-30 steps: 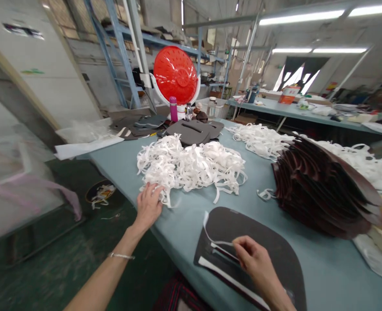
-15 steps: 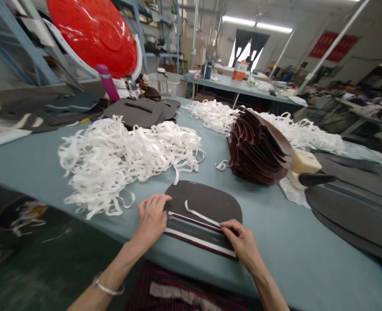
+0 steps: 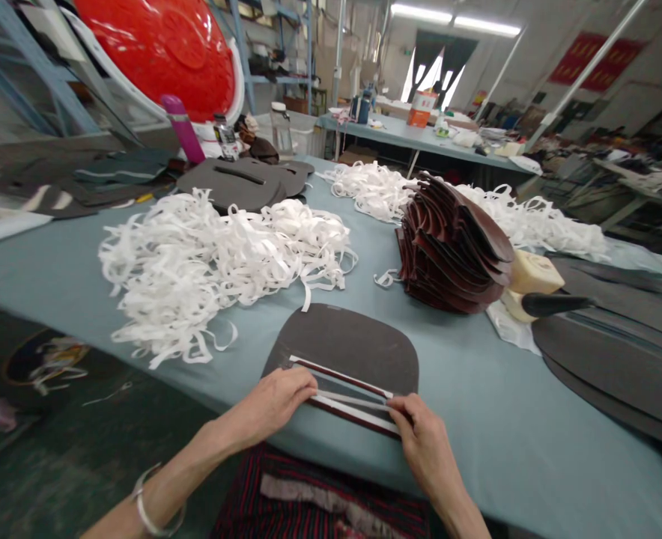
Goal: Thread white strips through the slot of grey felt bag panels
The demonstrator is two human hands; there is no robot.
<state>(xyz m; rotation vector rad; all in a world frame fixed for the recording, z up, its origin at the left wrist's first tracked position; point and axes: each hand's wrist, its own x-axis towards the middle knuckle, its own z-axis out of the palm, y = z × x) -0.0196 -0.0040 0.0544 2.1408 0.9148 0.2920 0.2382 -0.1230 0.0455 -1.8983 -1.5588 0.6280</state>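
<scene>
A dark grey rounded panel (image 3: pixel 342 340) lies flat at the table's front edge, with a long slot bordered by dark red edging and white strips. Between my two hands a narrow white strip (image 3: pixel 350 400) is stretched over the slot. My left hand (image 3: pixel 286 397) pinches its left end, fingers closed. At the other end, my right hand (image 3: pixel 418 419) closes thumb and fingers on the strip, near the panel's right side. Just beyond the panel spreads a large heap of white strips (image 3: pixel 196 262).
A stack of dark red leather pieces (image 3: pixel 448 254) stands right of centre. To its right are yellowish blocks (image 3: pixel 536 273), a black handle (image 3: pixel 556 303) and more grey panels (image 3: pixel 617 367). Further grey panels (image 3: pixel 235 183), a purple bottle (image 3: pixel 182 127) and a red basin (image 3: pixel 168 52) are behind the heap.
My left hand has left the panel's left edge, moved right and taken the strip's loose end. The strip, curled before, is now drawn straight and lower, over the slot.
</scene>
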